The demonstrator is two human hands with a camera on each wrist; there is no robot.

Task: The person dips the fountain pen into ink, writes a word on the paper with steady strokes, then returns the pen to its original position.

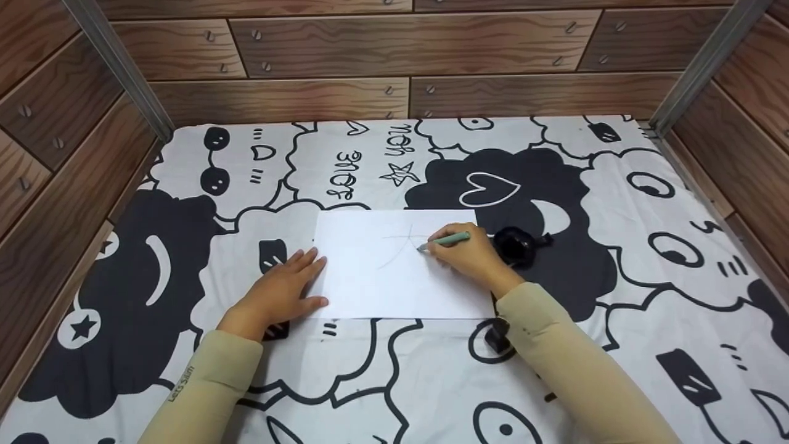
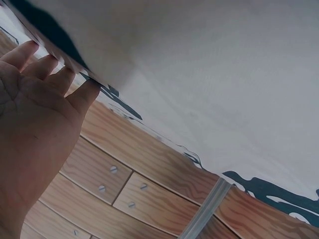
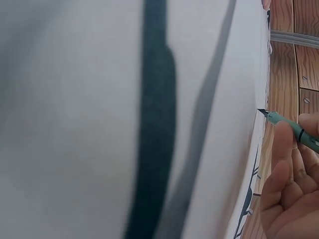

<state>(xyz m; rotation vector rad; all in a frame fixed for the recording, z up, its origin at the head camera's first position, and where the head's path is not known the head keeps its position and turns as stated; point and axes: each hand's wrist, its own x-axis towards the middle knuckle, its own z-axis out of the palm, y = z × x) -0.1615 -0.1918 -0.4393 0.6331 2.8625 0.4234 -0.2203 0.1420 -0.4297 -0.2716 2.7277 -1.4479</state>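
Note:
A white sheet of paper (image 1: 370,290) lies flat on the patterned cloth, with a few thin curved and straight lines on its upper middle. My right hand (image 1: 465,253) pinches a green fountain pen (image 1: 453,239) between thumb and fingers. Its dark nib shows in the right wrist view, where the pen (image 3: 284,122) meets the surface at a slant. My left hand (image 1: 280,296) rests at the sheet's left edge, fingers spread and fairly straight. In the left wrist view that hand (image 2: 42,104) shows its palm side, fingertips touching the surface.
Just right of the paper sits a glossy black object (image 1: 516,246), partly behind my right hand; its kind is unclear. A small dark item (image 1: 497,337) is near my right sleeve. Wood-patterned walls (image 1: 320,49) and grey metal posts (image 1: 126,68) border the cloth-covered surface (image 1: 345,364).

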